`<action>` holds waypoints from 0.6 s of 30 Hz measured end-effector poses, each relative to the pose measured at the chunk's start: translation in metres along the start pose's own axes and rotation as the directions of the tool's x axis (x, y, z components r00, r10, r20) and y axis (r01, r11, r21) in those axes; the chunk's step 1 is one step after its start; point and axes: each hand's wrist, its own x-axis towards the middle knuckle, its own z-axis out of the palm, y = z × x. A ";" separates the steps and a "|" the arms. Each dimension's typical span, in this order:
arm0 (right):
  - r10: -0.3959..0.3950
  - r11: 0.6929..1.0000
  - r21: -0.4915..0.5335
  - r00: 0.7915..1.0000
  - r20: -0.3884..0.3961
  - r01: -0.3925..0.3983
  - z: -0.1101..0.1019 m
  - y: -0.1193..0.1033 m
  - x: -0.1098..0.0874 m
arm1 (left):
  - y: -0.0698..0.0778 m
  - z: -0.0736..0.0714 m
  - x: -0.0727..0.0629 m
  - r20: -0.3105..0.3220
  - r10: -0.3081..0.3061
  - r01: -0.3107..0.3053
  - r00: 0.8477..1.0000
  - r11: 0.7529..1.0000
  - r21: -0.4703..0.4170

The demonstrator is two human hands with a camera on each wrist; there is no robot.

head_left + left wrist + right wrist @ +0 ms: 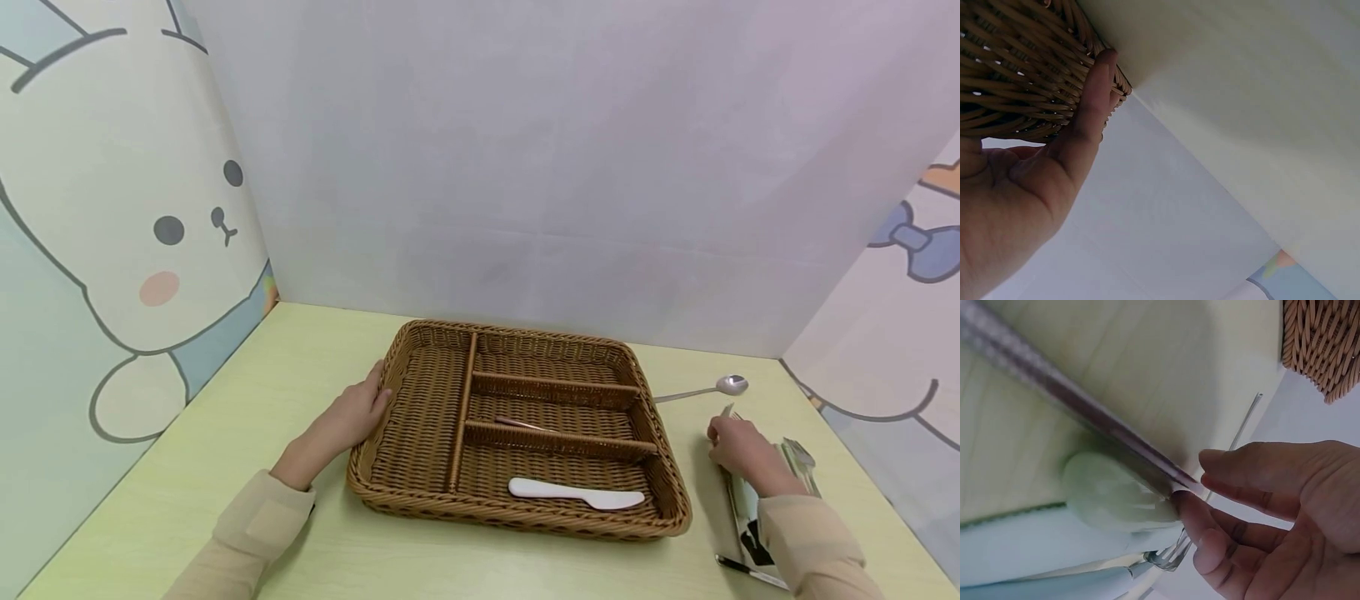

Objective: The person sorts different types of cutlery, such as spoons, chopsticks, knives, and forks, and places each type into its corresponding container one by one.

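Note:
A brown wicker cutlery tray (459, 417) lies on the pale table. My left hand (356, 417) grips its left rim; in the left wrist view the fingers (1092, 103) lie along the woven side. A white plastic knife (573, 493) rests in the front compartment, and a thin coppery utensil (525, 425) lies in the middle one, partly hidden by the divider. To the tray's right, my right hand (746, 454) hovers over a cutlery pile. In the right wrist view, the end of a slim metal utensil (1104, 422) lies between its parted thumb and fingertips, beside a green rounded piece (1119, 494).
A metal spoon (731, 385) lies behind the pile, its handle reaching toward the tray. A fork (1169, 553) and a light-blue handle (1054, 587) are in the pile. A black-ended utensil (738, 567) lies nearest the front. Walls (525, 167) rise behind and at both sides.

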 end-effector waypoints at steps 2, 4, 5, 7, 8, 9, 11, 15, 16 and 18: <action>-0.015 1.000 0.000 1.000 0.003 0.015 0.001 0.000 0.000 | 0.000 0.000 0.000 0.000 0.002 -0.002 1.000 1.000 -0.001; -0.018 1.000 -0.001 1.000 0.008 0.018 0.002 -0.001 -0.001 | 0.000 0.000 0.000 -0.001 0.000 0.000 1.000 1.000 -0.002; -0.014 1.000 0.000 1.000 0.011 0.014 0.002 -0.001 -0.001 | 0.001 -0.001 0.000 0.000 -0.001 0.001 1.000 1.000 -0.003; -0.013 1.000 0.001 1.000 0.018 0.013 0.002 -0.002 -0.002 | 0.001 -0.001 0.000 0.003 -0.004 0.004 1.000 1.000 -0.004; -0.015 1.000 0.000 1.000 0.021 0.015 0.002 -0.002 -0.002 | 0.001 -0.001 0.000 0.003 -0.005 0.005 1.000 1.000 -0.004; -0.013 1.000 -0.004 1.000 0.022 0.013 0.002 -0.003 -0.002 | 0.001 -0.001 0.000 0.003 -0.006 0.006 1.000 1.000 -0.003; -0.020 1.000 -0.010 1.000 0.018 0.020 0.002 -0.003 -0.002 | 0.001 -0.001 0.000 0.002 -0.007 0.007 1.000 1.000 0.000; -0.045 0.999 -0.025 0.999 -0.017 0.045 0.005 -0.003 0.000 | 0.001 -0.001 0.001 0.003 -0.009 0.009 1.000 1.000 0.001; -0.054 0.998 -0.029 0.998 -0.029 0.054 0.006 -0.003 0.000 | 0.001 -0.001 0.001 0.006 -0.010 0.010 1.000 1.000 -0.001; -0.068 0.997 -0.038 0.997 -0.048 0.067 0.008 -0.004 0.000 | 0.001 -0.001 0.001 0.010 -0.013 0.014 1.000 1.000 -0.004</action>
